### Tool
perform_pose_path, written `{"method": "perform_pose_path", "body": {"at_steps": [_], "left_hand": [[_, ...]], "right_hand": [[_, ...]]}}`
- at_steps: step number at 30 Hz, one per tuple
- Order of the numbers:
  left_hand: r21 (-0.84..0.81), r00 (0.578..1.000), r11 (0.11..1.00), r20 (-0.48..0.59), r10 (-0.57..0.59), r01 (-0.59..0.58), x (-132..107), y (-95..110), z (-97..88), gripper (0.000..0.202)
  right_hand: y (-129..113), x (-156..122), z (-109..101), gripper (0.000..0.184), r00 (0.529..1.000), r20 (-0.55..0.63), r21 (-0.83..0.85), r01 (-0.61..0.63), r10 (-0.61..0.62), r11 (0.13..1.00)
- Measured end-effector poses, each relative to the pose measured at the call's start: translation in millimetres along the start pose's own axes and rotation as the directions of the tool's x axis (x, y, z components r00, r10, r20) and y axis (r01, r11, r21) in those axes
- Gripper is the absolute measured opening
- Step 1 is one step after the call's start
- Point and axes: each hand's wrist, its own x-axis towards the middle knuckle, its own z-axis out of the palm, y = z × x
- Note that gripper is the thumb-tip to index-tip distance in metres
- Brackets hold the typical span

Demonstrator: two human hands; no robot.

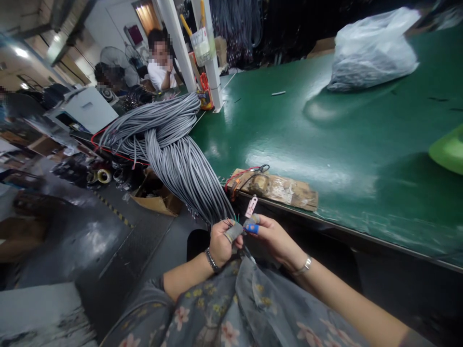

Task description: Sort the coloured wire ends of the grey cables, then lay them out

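My left hand (221, 243) is closed round the end of a grey cable, its thumb wrapped in a grey covering. Thin coloured wires (236, 220), green among them, stick out above that thumb. Close beside it, my right hand (275, 238) pinches at the thin wires, with grey and blue coverings on its fingertips; the exact grip is hard to see. A small pale pink tag-like piece (251, 206) stands up just behind these fingertips; what it is attached to is hidden. A thick bundle of grey cables (188, 166) hangs over the table edge towards my left hand.
On the green table (260, 130) lies a worn wooden board (285, 190) with red and black leads, at the near edge. Farther off are a white plastic bag (372, 50), a green object (448, 149) and a white post (213, 72). A person (161, 67) sits beyond. An open carton (157, 195) is below.
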Motion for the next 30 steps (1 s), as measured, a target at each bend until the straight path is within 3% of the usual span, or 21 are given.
{"method": "perform_pose_path", "body": {"at_steps": [6, 11, 15, 24, 30], "left_hand": [[-0.046, 0.998, 0.998, -0.060, 0.029, -0.032, 1, 6, 4.6, 0.039], [-0.031, 0.996, 0.996, -0.035, 0.081, -0.082, 2, 5, 6.8, 0.036], [-0.028, 0.995, 0.996, -0.049, 0.089, -0.090, 5, 7, 9.6, 0.036], [-0.065, 0.997, 0.997, -0.068, -0.041, 0.036, 11, 6, 15.2, 0.036], [-0.074, 0.997, 0.996, -0.053, -0.050, 0.046, 7, 4, 12.3, 0.036]], "right_hand": [[2, 8, -15, 0.045, 0.995, -0.096, 0.073, -0.014, 0.021, 0.997], [-14, 22, -16, 0.059, 0.996, -0.048, 0.076, -0.077, 0.081, 0.994], [-17, 26, -8, 0.049, 0.999, -0.051, 0.065, -0.003, 0.007, 0.998], [-3, 31, -10, 0.044, 0.992, -0.059, 0.144, 0.120, -0.112, 0.982], [-3, 28, -13, 0.043, 0.999, -0.032, 0.193, 0.010, -0.004, 0.981]]}}
